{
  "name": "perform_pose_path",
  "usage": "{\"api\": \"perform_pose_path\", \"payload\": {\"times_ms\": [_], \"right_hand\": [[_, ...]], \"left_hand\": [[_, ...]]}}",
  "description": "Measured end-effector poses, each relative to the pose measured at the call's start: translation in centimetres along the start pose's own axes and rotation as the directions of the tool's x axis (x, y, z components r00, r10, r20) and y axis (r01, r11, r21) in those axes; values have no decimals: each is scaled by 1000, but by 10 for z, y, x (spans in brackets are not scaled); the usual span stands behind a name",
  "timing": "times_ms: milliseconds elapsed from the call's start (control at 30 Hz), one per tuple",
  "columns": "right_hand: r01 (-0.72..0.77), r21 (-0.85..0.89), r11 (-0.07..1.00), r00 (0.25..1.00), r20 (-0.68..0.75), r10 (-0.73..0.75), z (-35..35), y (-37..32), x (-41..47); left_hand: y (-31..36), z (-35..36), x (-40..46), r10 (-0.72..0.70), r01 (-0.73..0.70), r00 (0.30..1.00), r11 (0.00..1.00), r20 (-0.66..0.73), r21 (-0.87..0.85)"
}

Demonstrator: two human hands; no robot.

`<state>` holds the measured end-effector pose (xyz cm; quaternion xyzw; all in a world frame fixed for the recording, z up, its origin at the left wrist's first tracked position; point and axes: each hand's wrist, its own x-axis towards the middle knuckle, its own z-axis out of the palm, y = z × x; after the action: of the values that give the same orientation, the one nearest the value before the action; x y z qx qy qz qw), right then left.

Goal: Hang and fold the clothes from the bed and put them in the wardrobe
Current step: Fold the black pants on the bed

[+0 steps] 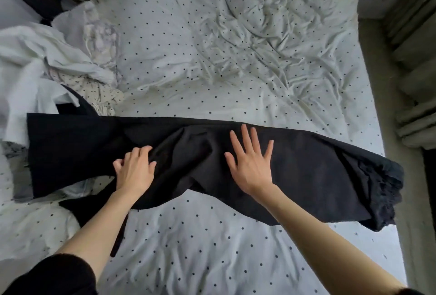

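Black garment [306, 172] flat across dotted bed [212, 235]; right hand [251, 165] grip wide, pressing; left hand [134, 169] pinches fabric.

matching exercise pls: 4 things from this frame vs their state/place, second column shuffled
1. left hand
2. right hand
3. black garment
4. pile of white clothes

a. heaped at the bed's left edge
b. fingers curled, gripping black fabric
c. spread across the dotted bedsheet
d. flat, fingers spread, pressing down

Pairs: 1-b, 2-d, 3-c, 4-a
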<state>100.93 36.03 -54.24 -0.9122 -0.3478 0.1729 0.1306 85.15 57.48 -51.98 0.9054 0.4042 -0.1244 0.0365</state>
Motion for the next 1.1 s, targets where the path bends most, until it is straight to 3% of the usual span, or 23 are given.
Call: {"api": "perform_pose_path", "payload": {"times_ms": [100, 233, 333, 467, 633, 867, 967, 1100], "right_hand": [[97, -19, 995, 995, 12, -96, 7, -45, -5], [190, -63, 980, 981, -25, -192, 13, -98, 4], [223, -124, 967, 973, -35, -229, 23, -138, 9], [298, -220, 929, 955, 61, -291, 44, -200, 18], [178, -194, 965, 984, 45, -172, 45, -244, 45], [-100, -203, 974, 964, -264, 44, 23, -243, 90], [-167, -196, 966, 972, -195, 129, 22, -243, 104], [-153, -137, 979, 988, -55, 147, 40, -247, 111]], "left_hand": [[-27, 6, -10, -30, 32, 997, 999, 70, -17], [-67, 15, -14, -72, 78, 996, 989, 54, -122], [-107, 14, -15, -86, 89, 994, 995, 62, -52], [-163, -15, -7, -47, 39, 998, 986, 46, 163], [-190, -76, 32, 89, -74, 995, 957, -39, 280], [-183, -114, 80, 233, -158, 952, 928, -197, 338], [-183, -109, 96, 277, -205, 947, 911, -163, 357], [-200, -97, 113, 260, -197, 958, 907, -125, 373]]}}
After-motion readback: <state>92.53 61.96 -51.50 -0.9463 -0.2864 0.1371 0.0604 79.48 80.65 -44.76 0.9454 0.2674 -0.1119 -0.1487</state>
